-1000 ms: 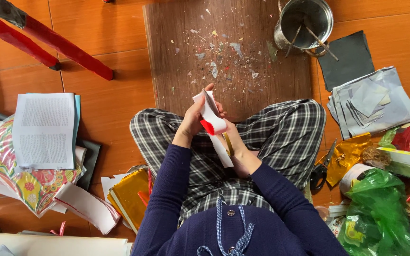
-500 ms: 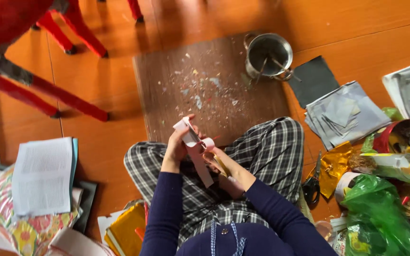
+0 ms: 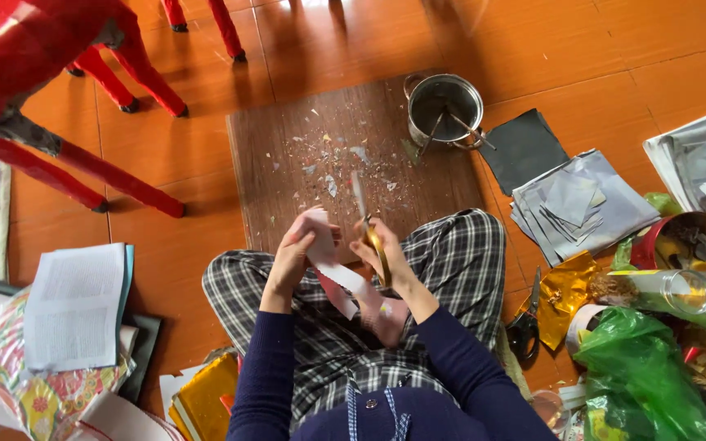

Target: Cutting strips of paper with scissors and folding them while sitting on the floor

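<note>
Steel pot [image 3: 444, 106] holds sticks, perhaps brushes; right hand [image 3: 386, 255] grips scissors [image 3: 369, 233].

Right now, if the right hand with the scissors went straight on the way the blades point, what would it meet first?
The right hand holds scissors pointing up-frame. Likely first: the scrap-littered wooden board; the metal pot sits right of that line. Depth is unclear.
</note>
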